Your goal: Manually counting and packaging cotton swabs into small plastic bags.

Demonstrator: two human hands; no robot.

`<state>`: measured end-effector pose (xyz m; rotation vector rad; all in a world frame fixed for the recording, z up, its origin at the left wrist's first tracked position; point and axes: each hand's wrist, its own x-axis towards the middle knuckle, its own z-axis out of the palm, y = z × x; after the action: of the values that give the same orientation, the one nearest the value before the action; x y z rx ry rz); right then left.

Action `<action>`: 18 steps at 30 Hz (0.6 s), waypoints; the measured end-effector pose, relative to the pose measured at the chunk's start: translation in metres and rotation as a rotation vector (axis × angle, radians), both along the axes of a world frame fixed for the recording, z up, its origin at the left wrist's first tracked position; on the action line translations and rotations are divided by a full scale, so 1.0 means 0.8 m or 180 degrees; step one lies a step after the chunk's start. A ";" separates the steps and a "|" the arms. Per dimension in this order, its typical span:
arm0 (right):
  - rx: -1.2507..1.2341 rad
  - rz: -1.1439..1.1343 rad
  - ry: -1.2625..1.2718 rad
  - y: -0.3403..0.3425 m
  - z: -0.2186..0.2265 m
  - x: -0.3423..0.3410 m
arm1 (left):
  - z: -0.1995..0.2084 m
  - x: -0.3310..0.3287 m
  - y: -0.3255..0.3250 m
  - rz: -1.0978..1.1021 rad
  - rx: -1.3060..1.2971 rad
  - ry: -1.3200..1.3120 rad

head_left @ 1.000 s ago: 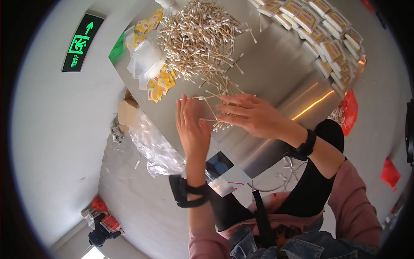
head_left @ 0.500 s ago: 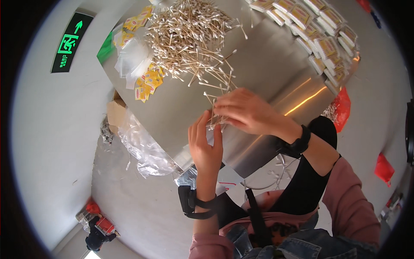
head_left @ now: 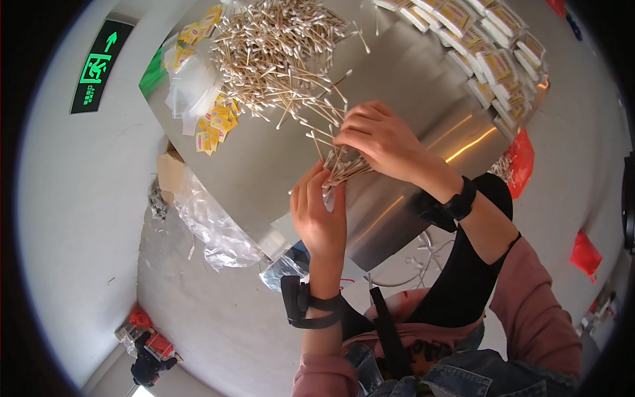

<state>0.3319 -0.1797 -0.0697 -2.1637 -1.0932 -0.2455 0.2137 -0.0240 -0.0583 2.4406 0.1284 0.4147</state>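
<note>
Near the front of the metal table, a small bunch of cotton swabs (head_left: pixel 348 169) lies between my two hands. My left hand (head_left: pixel 319 210) has its fingers and thumb curled around the near left end of the bunch, with something pale and clear showing by the thumb. From the right, my right hand (head_left: pixel 382 140) bends over the far side of the bunch, fingers closed on swabs; its fingertips are partly hidden. Beyond them spreads a big heap of loose cotton swabs (head_left: pixel 274 56), wooden-stemmed with white tips, some trailing down to my fingers.
Left of the heap are clear plastic bags (head_left: pixel 188 92) and yellow printed cards (head_left: pixel 218 122). Packed swab packets (head_left: pixel 493 63) stand in rows at the far right of the metal table (head_left: pixel 245 175). Below the table's left edge hangs plastic sheeting (head_left: pixel 215 221). Another person (head_left: pixel 151 357) is at lower left.
My right hand has moved slightly up and right, and more swabs now show fanned between my hands. The left hand has closed in around their ends. The view has shifted a little.
</note>
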 end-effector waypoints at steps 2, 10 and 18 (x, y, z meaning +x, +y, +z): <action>0.0098 0.0021 -0.0014 -0.004 0.005 0.000 | 0.001 -0.005 0.006 0.0045 -0.0073 -0.0016; 0.0526 -0.0269 0.0951 -0.053 0.027 -0.014 | -0.004 -0.020 0.005 0.0083 0.0044 -0.0095; -0.0989 -0.2170 0.2029 -0.294 0.163 -0.087 | 0.005 -0.028 0.020 0.0027 0.0203 -0.0081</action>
<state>0.2620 -0.4153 0.0609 -2.5576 -0.0186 0.3260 0.1914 -0.0083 -0.0542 2.4973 0.1163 0.4597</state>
